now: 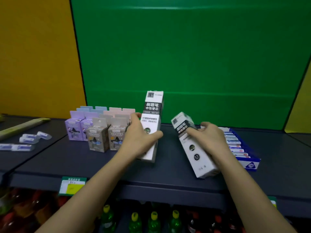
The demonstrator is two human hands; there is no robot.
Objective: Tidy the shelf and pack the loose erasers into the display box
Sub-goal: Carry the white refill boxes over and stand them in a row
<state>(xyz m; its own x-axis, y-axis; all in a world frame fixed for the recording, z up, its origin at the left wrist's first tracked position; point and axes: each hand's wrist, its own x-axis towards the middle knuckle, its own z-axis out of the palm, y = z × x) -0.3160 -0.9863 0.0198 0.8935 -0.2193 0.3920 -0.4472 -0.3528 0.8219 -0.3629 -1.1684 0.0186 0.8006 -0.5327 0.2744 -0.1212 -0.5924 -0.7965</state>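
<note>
My left hand grips a tall black-and-white refill box that stands upright on the dark shelf. My right hand holds a second black-and-white refill box, tilted with its top leaning left and back. Just right of that hand sits the blue display box marked 2B, with a row of erasers standing in it. Several loose erasers in clear wrappers lie on the shelf at far left.
Small purple, grey, pink and blue hang-tab boxes stand in rows left of my left hand. A long tan packet lies at far left. A price tag hangs on the shelf's front edge. Bottles fill the shelf below.
</note>
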